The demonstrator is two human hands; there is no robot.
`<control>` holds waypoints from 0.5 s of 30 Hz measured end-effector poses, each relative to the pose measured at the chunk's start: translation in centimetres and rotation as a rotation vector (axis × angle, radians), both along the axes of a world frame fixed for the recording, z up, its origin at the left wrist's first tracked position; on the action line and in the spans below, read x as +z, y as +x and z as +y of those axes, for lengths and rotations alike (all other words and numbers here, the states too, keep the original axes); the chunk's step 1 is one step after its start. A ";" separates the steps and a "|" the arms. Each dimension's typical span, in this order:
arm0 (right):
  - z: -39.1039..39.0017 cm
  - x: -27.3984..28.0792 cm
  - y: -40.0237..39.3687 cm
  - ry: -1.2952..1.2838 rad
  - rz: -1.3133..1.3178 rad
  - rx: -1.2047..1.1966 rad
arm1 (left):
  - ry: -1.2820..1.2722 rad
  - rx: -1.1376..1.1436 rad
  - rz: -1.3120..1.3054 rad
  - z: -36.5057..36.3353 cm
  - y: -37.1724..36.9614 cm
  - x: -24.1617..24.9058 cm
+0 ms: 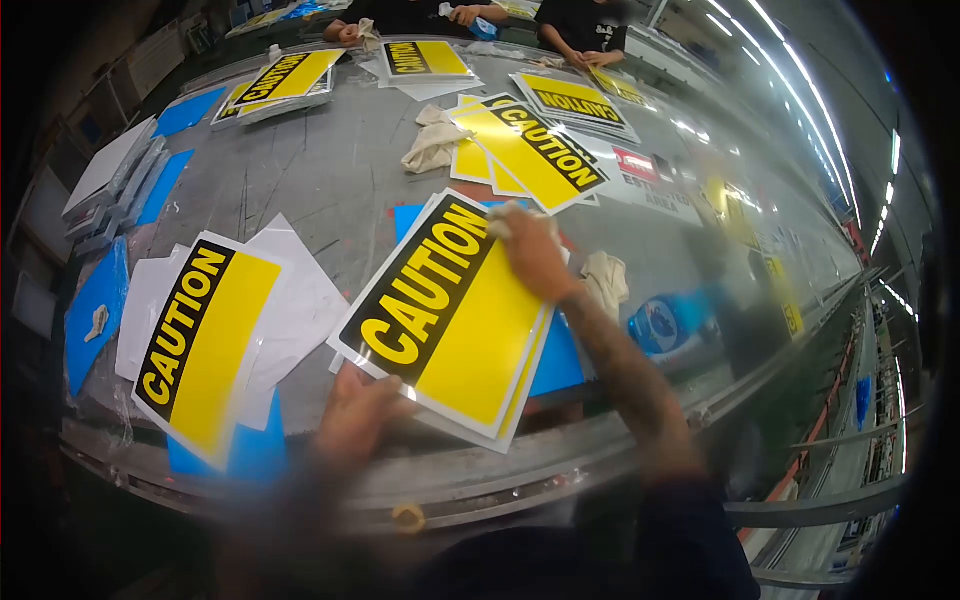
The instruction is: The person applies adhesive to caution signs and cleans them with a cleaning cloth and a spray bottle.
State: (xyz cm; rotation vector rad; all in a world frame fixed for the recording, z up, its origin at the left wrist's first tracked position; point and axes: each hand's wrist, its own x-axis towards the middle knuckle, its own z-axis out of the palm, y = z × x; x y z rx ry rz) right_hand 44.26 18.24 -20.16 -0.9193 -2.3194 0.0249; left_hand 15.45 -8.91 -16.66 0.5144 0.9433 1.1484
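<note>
In front of me a yellow and black CAUTION sign (440,290) lies at a slant on other signs of the same kind. My left hand (358,412) grips its near left edge, thumb on top; the other fingers are partly hidden and blurred. On the sign's far right part, my right hand (535,258) is closed on a pale cloth (500,222), pressed against the surface. Most of that cloth is hidden under the fingers. Another CAUTION sign (215,345) rests to the left on white sheets (288,310).
Beside my right forearm are a crumpled cloth (605,282) and a blue bottle (665,325). More CAUTION signs (540,155) and a cloth (432,142) lie beyond. Stacked panels (108,180) stand at left. Two people (585,30) work across the table (330,180).
</note>
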 end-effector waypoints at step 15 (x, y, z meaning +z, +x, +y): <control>1.0 -0.1 5.1 -0.100 0.147 -0.163 | 0.004 -0.037 0.028 -0.3 -0.2 0.2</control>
